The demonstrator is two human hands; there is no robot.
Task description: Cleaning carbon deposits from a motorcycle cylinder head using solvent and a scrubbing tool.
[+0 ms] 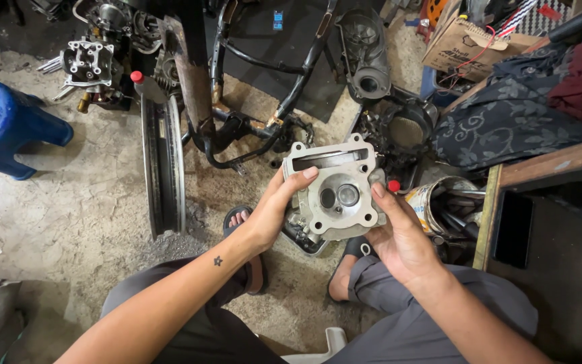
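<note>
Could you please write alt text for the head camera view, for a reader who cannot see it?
Two bare hands, left hand and right hand, hold a grey metal engine cylinder head above a dusty concrete floor. Beyond it stand a stripped motorcycle frame and a wheel rim, with a blue plastic stool at left.

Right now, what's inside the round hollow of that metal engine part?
Two round valves sit inside the cylinder head, held by the left hand and right hand. Its far side is hidden.
</note>
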